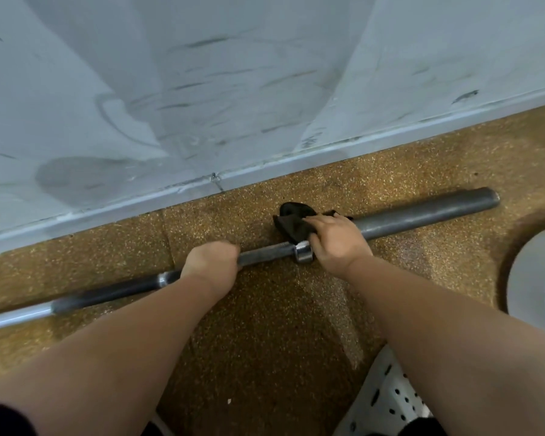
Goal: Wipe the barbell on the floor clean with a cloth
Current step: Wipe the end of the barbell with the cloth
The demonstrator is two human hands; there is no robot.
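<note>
Speckled brown floor (pixel 265 325). A barbell (pixel 422 215) lies on it, running along the wall (pixel 202 89) and near it. White round object (pixel 535 278) at right edge, white perforated panel (pixel 387 394) at bottom right.

A pale grey wall (pixel 202 73), streaked with dark scuff marks, fills the upper half of the frame, and a light baseboard (pixel 390 140) runs along its foot from lower left to upper right. Below it lies a speckled brown floor (pixel 280 325) (a seam crosses it left of centre). A white rounded object (pixel 535 278) sits at the right edge, and a white perforated panel (pixel 387 401) shows at lower right.
</note>
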